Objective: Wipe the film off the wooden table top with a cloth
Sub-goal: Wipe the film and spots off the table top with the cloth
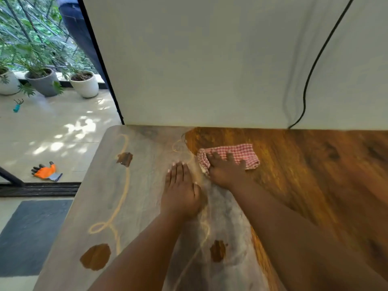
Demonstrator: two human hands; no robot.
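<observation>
The wooden table top (pixel 315 175) shows bare brown grain on its right half. A pale grey film (pixel 147 185) covers the left half, broken by a few brown patches and thin curved lines. A red-and-white checked cloth (pixel 241 153) lies folded at the border between film and bare wood. My right hand (pixel 225 170) presses flat on the cloth's near left part, fingers spread. Just to its left, my left hand (pixel 181 192) rests flat on the filmed surface with straight fingers, holding nothing.
A white wall (pixel 210 70) rises right behind the table, with a black cable (pixel 310 76) running down to the table's back edge. Left of the table lie a tiled floor, an orange glove (pixel 45 171), a small hand rake (pixel 17 105), plant pots (pixel 84 82) and a dark mat (pixel 31 236).
</observation>
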